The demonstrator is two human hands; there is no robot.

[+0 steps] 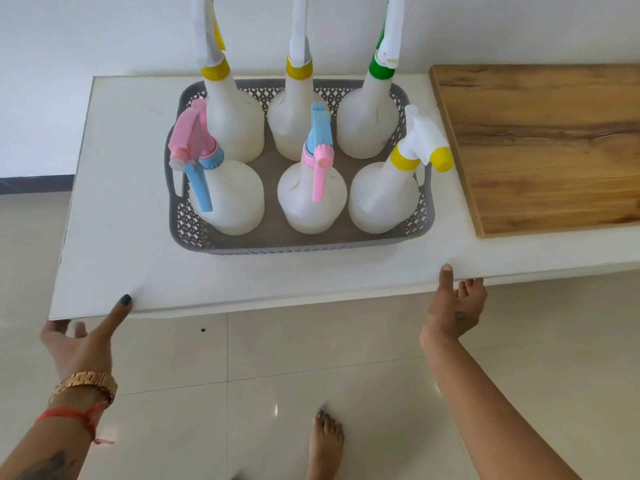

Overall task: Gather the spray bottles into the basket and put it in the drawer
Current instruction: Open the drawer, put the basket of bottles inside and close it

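- Nearest the camera, a bare foot (323, 441) stands on the pale tiled floor (277, 362), directly below the front edge of the white surface (114, 202).
- From the head view I read the left hand (81, 336) as spread open at the front-left corner; thumb on top of the edge, fingers curled beneath it; whether it grips firmly I cannot tell.
- Likewise the right hand (453, 310) is open at the front edge further right; thumb up on the rim, fingers below; it holds nothing else.
- Task items: the grey basket (194, 233) sits on the white surface, well back from both hands; six spray bottles (311, 199) stand upright inside it in two rows of three; gathering looks complete to me; the drawer step is not yet done.
- Risk: the bottles are tall and narrow-necked; if the surface is jerked or tipped, I judge the back row could topple and strike the wall (104, 32).
- Risk: the yellow-nozzled bottle (384, 199) leans its trigger out over the basket rim, toward the wooden board (540, 147); it could catch there.
- Risk: the foot lies under the edge; a drop would land on it.
- Surface: white, smooth, bare around the basket; the wooden board lies at its right.
- Room: plain white wall behind; glossy beige tiles below.
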